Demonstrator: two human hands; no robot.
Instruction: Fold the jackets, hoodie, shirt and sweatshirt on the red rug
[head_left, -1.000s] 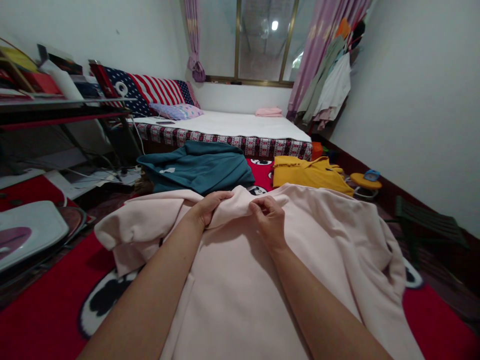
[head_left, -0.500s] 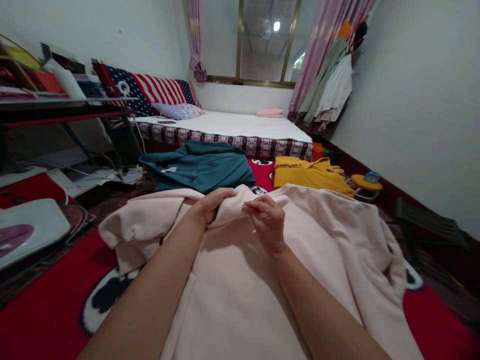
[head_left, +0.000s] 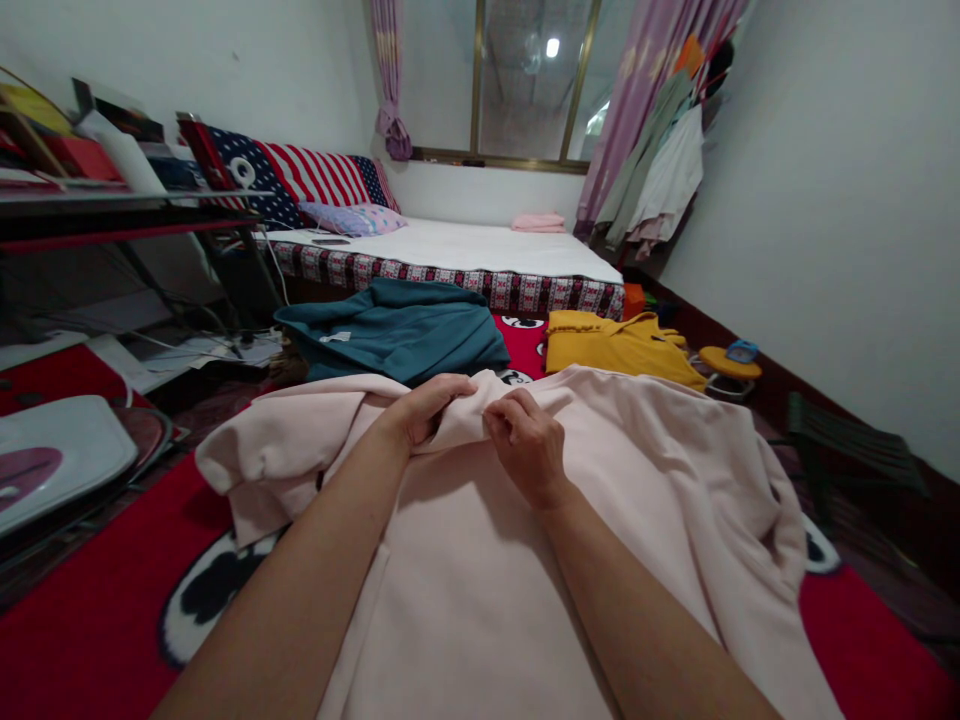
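Note:
A pale pink sweatshirt (head_left: pixel 465 580) lies spread over the red rug in front of me, its sleeves out to both sides. My left hand (head_left: pixel 431 408) is closed on a bunched fold near its top edge, thumb lying over the cloth. Just right of it, my right hand (head_left: pixel 527 440) has its fingers curled in a pinch at the same raised fold; the fingertips are partly hidden. Beyond the pink cloth lie a teal garment (head_left: pixel 405 330) on the left and a folded yellow garment (head_left: pixel 619 345) on the right.
The red rug (head_left: pixel 90 590) has black and white patterns. A bed (head_left: pixel 465 250) stands at the back under the window. On the left are a cluttered desk (head_left: pixel 135 228) and a white-topped seat (head_left: pixel 75 450); on the right, a dark folding stool (head_left: pixel 855 440) and a small round yellow stool (head_left: pixel 731 362).
My right hand has turned slightly, its fingers curling in more at the fold. The left hand keeps its hold, and the sweatshirt lies almost the same.

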